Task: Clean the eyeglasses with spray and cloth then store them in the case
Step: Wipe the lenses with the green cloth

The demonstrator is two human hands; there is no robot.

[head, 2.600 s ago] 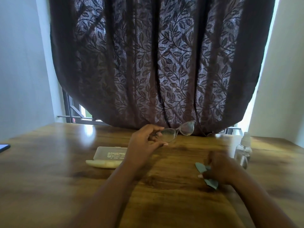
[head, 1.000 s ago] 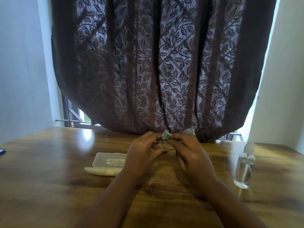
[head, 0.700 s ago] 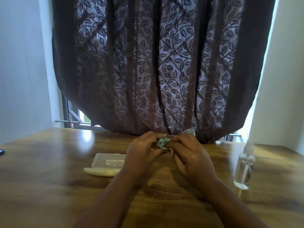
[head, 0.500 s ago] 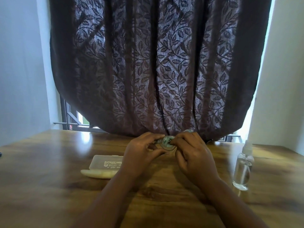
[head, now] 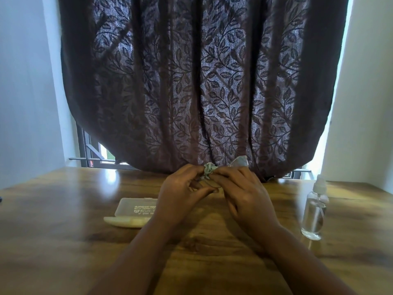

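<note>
The thin-framed clear-lens eyeglasses (head: 239,162) are light and fragile, the lenses slick; they are best held by the rim or bridge, never by pressing on the glass. The left hand (head: 182,194) grips them near the frame, fingers curled, above the brown wooden table (head: 63,241). The right hand (head: 242,194) pinches the pale grey-green soft cloth (head: 209,168), bunched against one lens, seemingly the one nearer the left hand, which is largely hidden. The other lens shows above the right knuckles. The translucent plastic case (head: 136,207) lies open to the left, and the clear spray bottle (head: 314,211) stands upright well to the right.
</note>
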